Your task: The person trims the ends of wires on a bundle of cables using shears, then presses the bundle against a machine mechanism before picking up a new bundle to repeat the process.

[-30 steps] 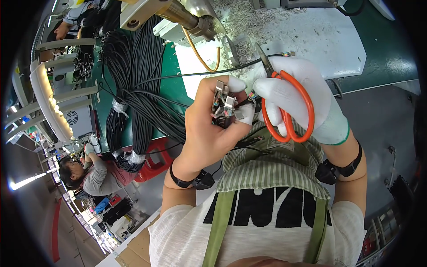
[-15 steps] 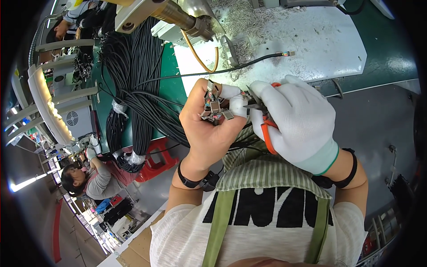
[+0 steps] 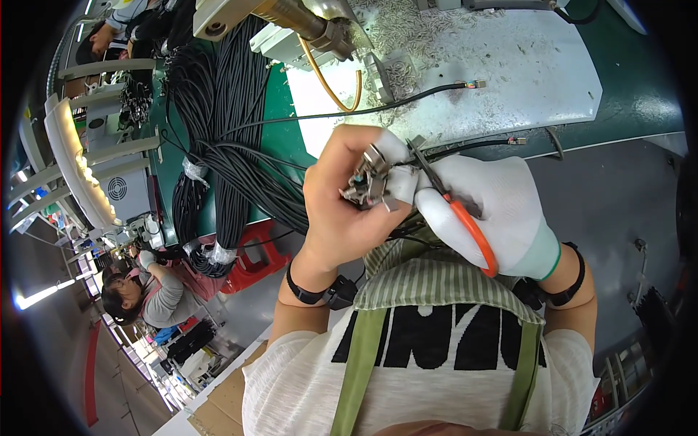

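Note:
My left hand (image 3: pixel 338 196), bare except for white coverings on the thumb and a fingertip, is closed round a bunch of black cables. Their metal connector ends (image 3: pixel 369 178) stick up out of the fist. A white knitted glove covers my right hand (image 3: pixel 502 200), which grips orange-handled scissors (image 3: pixel 471 231). The dark blades point up and left, right beside the left fingertips. What lies between those fingertips is hidden. Just beyond the right hand, a black cable with a metal-ended tip (image 3: pixel 516 141) reaches past the bench edge.
A thick bundle of black cables (image 3: pixel 233 87) lies on the green bench (image 3: pixel 280 142) at left. Another cable end (image 3: pixel 476 84) rests on the white sheet (image 3: pixel 538 94), near scattered metal bits. A machine head (image 3: pixel 313 29) overhangs it. A red stool (image 3: pixel 254 258) and co-workers are at left.
The scissors have turned, their blades now closer together and pointing upward. My right hand has dropped slightly. A second cable end now shows beyond it. The connectors in my left hand have tilted.

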A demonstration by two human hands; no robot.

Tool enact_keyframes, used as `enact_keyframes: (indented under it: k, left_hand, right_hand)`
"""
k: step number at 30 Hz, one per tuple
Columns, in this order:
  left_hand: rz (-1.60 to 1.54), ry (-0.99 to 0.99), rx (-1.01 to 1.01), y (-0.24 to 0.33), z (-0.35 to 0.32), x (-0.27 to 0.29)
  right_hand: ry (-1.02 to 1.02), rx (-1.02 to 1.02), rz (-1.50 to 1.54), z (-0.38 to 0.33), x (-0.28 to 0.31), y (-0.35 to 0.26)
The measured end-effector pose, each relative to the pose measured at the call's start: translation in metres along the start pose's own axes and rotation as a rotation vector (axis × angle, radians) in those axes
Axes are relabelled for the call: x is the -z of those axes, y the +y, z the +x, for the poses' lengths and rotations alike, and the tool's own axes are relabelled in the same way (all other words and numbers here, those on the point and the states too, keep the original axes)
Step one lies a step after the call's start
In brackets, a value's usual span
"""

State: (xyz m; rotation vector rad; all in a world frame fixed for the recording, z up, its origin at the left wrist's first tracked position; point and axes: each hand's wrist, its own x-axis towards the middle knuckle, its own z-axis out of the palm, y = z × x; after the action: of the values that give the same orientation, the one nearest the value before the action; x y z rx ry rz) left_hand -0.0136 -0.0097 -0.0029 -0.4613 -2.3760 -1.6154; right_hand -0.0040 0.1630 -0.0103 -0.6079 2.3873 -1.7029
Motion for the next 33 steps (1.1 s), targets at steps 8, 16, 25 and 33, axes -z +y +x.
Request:
enact_keyframes:
  k: [8,16,25,33]
  left_hand:
    - [0.033,-0.040,0.171,-0.003,-0.005,0.008]
    - [-0.149,-0.023,0.385,-0.001,0.002,0.004]
    - [-0.631,-0.110,0.719,-0.041,0.046,0.042]
    - [-0.415,-0.292,0.572,-0.049,0.066,0.040]
  right_hand:
    - [0.348,0.256,-0.513,0.007,-0.013,0.010]
    - [0.071,0.114,-0.048,0.008,-0.011,0.014]
    - [0.117,0.149,0.054,0.054,0.026,0.028]
    - [0.016,0.481,-0.090,0.099,0.014,0.053]
